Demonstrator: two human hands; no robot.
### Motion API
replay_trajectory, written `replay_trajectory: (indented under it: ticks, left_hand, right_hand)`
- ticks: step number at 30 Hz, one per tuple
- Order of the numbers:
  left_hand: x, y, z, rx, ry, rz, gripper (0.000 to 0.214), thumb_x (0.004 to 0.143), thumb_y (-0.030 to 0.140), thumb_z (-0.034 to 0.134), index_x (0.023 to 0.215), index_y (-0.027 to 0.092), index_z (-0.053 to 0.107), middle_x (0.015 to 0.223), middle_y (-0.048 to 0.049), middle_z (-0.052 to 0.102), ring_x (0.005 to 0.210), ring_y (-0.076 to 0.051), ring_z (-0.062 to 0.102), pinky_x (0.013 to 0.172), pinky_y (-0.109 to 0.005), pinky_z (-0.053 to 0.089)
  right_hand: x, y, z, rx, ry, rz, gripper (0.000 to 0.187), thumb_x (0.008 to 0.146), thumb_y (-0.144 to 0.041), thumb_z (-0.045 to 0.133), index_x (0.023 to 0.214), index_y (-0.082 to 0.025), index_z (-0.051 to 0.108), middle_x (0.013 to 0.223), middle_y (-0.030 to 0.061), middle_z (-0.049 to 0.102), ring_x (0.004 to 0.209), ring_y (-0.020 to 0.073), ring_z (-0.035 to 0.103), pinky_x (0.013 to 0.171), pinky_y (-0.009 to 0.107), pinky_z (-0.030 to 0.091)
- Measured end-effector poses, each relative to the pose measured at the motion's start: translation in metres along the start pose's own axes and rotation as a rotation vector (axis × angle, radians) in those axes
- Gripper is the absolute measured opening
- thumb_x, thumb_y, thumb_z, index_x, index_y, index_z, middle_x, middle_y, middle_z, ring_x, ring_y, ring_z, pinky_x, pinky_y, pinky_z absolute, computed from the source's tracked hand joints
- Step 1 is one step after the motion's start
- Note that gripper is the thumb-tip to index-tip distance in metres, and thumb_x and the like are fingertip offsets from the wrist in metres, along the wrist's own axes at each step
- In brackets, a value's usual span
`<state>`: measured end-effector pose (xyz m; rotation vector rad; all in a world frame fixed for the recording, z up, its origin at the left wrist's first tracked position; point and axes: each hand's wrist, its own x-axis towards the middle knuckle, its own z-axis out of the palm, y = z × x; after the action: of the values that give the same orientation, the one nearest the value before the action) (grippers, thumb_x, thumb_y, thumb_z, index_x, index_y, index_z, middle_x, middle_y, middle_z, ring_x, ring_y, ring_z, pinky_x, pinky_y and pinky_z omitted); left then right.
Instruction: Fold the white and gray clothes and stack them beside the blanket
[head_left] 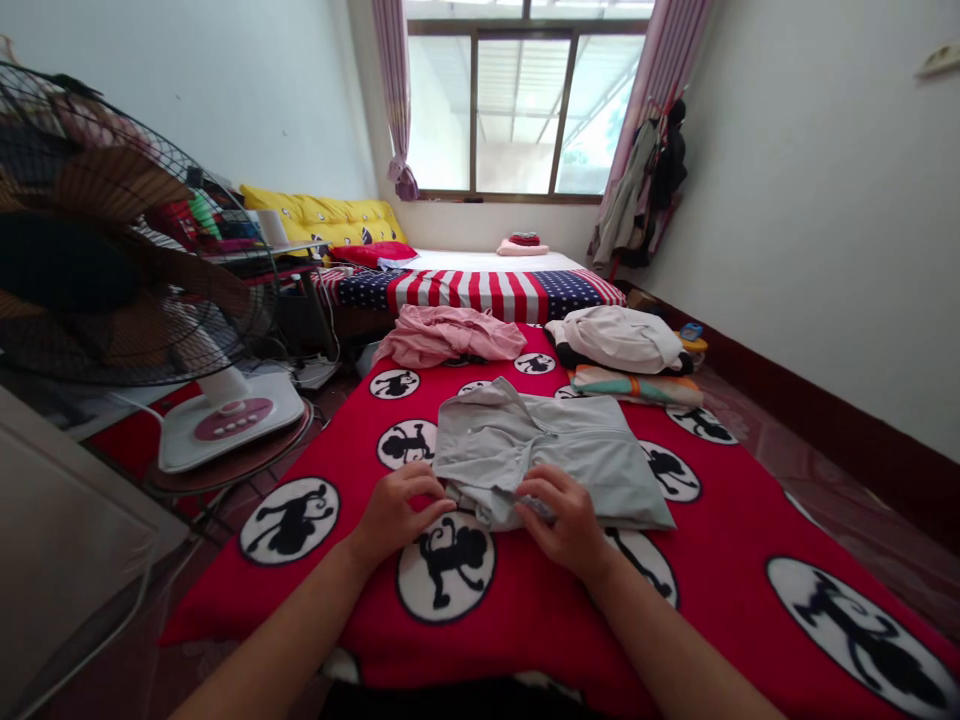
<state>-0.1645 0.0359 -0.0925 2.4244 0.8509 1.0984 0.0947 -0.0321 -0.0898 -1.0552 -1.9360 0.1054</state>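
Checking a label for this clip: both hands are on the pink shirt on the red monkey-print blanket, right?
Wrong shirt colour. The head view shows the left hand and right hand on a pale grey shirt, not a pink one, on the red monkey-print blanket. The pink garment lies farther back.

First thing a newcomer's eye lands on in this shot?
Probably the red blanket with its white circles of black monkey silhouettes, filling the foreground. Next, the grey shirt at its center, with the left hand and right hand on its near edge. Farther back, the stars-and-stripes cover stands out on the bed below the window, and a big fan looms at left.
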Motion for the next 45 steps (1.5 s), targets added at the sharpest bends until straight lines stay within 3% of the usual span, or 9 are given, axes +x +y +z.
replay_trajectory:
  ticks: [3,10,14,22,26,31,36,40,45]
  left_hand:
    - [-0.002,0.009,0.008,-0.01,-0.059,-0.008,0.011,0.086,0.028,0.063,0.083,0.019,0.069,0.081,-0.0027,0.064,0.078,-0.014,0.06,0.073,-0.025,0.047]
    - [0.002,0.022,0.02,0.043,-0.148,-0.024,0.012,0.083,0.026,0.065,0.092,0.021,0.071,0.085,-0.0024,0.064,0.078,-0.014,0.06,0.071,-0.023,0.046]
    - [0.004,0.026,0.022,0.128,-0.165,-0.07,0.014,0.079,0.029,0.069,0.091,0.023,0.071,0.083,-0.001,0.063,0.076,-0.014,0.059,0.068,-0.023,0.044]
    - [0.01,0.026,0.034,0.251,-0.043,-0.098,0.004,0.08,0.016,0.061,0.08,0.02,0.062,0.073,0.001,0.057,0.068,-0.014,0.055,0.063,-0.024,0.041]
    - [0.011,0.024,0.036,0.256,0.094,0.02,0.024,0.078,0.007,0.055,0.099,0.018,0.059,0.101,-0.006,0.059,0.097,-0.02,0.055,0.083,-0.031,0.044]
    - [0.01,0.027,0.033,0.272,-0.073,0.141,0.018,0.081,0.007,0.051,0.088,0.02,0.063,0.089,-0.004,0.061,0.091,-0.021,0.053,0.082,-0.034,0.044]
    - [0.008,0.034,0.027,0.287,-0.111,0.112,0.015,0.08,0.011,0.051,0.084,0.02,0.063,0.089,-0.0052,0.061,0.09,-0.022,0.053,0.081,-0.036,0.042]
    - [0.009,0.037,0.025,0.296,-0.127,0.092,0.012,0.086,0.029,0.056,0.084,0.021,0.064,0.089,-0.0054,0.062,0.089,-0.022,0.053,0.081,-0.037,0.041]
    - [0.009,0.035,0.028,0.322,-0.144,0.054,0.035,0.07,0.05,0.073,0.085,0.02,0.061,0.094,-0.006,0.061,0.09,-0.025,0.054,0.08,-0.038,0.043]
  right_hand:
    - [0.003,-0.009,0.008,-0.078,-0.089,-0.012,0.006,0.086,-0.022,0.057,0.081,-0.021,0.061,0.082,0.0028,0.059,0.078,0.0164,0.055,0.074,0.03,0.042]
    - [0.005,-0.016,0.019,-0.112,-0.218,0.045,0.018,0.079,-0.019,0.062,0.097,-0.021,0.06,0.093,0.0041,0.059,0.086,0.0186,0.055,0.078,0.03,0.042]
    - [0.006,-0.012,0.022,-0.174,-0.232,0.052,0.012,0.081,-0.016,0.059,0.092,-0.021,0.06,0.09,0.0032,0.059,0.083,0.0178,0.055,0.075,0.029,0.041]
    - [0.008,-0.016,0.034,-0.165,-0.085,0.067,0.007,0.085,-0.016,0.053,0.081,-0.02,0.057,0.08,0.0019,0.057,0.073,0.015,0.055,0.067,0.025,0.039]
    - [0.007,-0.017,0.039,-0.133,-0.137,0.033,0.008,0.087,-0.018,0.053,0.085,-0.021,0.06,0.083,0.0019,0.059,0.076,0.0145,0.056,0.07,0.025,0.04]
    - [0.008,-0.018,0.032,-0.118,-0.088,0.043,0.012,0.089,-0.019,0.05,0.088,-0.022,0.062,0.085,0.0027,0.061,0.08,0.0153,0.057,0.074,0.026,0.042]
    - [0.004,0.01,0.003,-0.27,0.144,0.289,0.011,0.085,-0.019,0.053,0.083,-0.021,0.064,0.088,0.006,0.062,0.088,0.0203,0.056,0.081,0.032,0.042]
    - [-0.013,0.052,-0.036,-0.496,0.248,0.57,0.013,0.081,-0.02,0.052,0.078,-0.019,0.065,0.086,0.0074,0.061,0.086,0.0231,0.055,0.079,0.035,0.042]
    - [-0.029,0.076,-0.071,-0.644,0.28,0.889,0.021,0.081,-0.029,0.054,0.093,-0.017,0.067,0.098,0.0131,0.062,0.093,0.0275,0.056,0.078,0.036,0.042]
